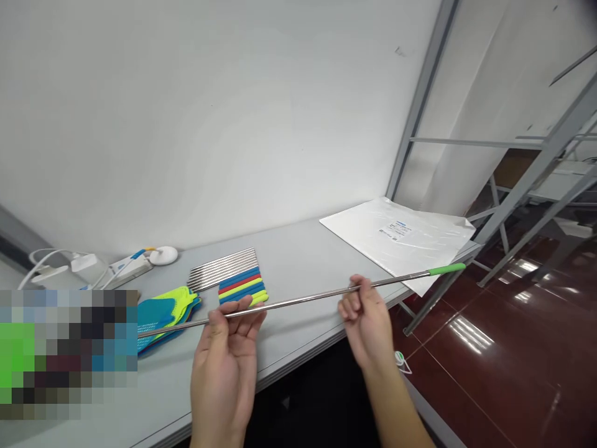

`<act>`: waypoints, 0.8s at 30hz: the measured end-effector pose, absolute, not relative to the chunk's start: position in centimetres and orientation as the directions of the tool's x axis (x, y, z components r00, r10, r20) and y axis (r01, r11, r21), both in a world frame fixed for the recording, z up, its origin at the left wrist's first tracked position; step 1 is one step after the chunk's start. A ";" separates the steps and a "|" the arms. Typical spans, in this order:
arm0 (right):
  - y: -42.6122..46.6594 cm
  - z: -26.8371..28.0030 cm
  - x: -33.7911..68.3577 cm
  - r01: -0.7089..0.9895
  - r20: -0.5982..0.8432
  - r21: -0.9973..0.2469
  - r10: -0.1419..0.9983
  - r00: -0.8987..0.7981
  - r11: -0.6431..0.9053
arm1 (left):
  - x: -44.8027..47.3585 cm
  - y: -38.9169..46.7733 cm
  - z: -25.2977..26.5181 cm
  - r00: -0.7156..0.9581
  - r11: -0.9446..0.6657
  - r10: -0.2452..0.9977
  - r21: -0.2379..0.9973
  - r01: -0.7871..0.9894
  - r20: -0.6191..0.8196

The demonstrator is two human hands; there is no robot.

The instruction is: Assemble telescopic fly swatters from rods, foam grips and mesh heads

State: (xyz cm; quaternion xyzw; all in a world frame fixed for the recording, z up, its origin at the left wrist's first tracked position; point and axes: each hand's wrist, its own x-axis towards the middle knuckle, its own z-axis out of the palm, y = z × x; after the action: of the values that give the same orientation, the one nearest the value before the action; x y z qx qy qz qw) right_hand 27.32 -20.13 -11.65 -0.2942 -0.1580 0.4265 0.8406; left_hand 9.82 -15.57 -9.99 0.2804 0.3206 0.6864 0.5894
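A long, thin steel rod with a green grip (448, 269) at its right end is held slantwise above the table. My left hand (221, 361) is palm up, with its thumb over the rod and the fingers underneath. Farther right, my right hand (368, 314) pinches the rod between thumb and fingers, its other fingers curled. The rod's left end runs toward a pixelated patch, so its tip cannot be made out. Behind my left hand lies a row of steel rods (224, 267) with blue, red and yellow grips (240, 286).
Flat blue and lime plastic pieces (161, 311) are stacked left on the grey table (289, 354). White cables and a power strip (130, 267) lie against the wall. A labelled white plastic package (373, 230) covers the right end, overhanging the front edge beside a metal frame (508, 205).
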 end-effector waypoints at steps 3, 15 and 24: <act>-19.8 -12.0 24.7 -0.637 0.061 -0.671 0.884 0.464 0.381 | 12.9 -17.0 -10.4 -0.027 -0.038 0.999 0.782 -0.622 0.027; -20.8 -12.8 27.6 -0.478 0.094 -0.724 0.757 0.646 0.498 | 8.2 -16.2 -10.2 -0.177 -0.094 0.983 0.680 -0.727 -0.054; -21.2 -12.8 26.7 -0.503 0.088 -0.713 0.775 0.626 0.488 | 5.1 -16.5 -11.2 -0.333 -0.168 0.935 0.677 -0.716 -0.120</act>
State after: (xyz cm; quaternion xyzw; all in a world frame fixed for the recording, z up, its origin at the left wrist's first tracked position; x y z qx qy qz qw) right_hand 26.71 -21.25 -12.81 -0.3328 -0.2042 0.3813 0.8380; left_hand 5.09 -16.55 -11.20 0.1653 0.3313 0.7461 0.5534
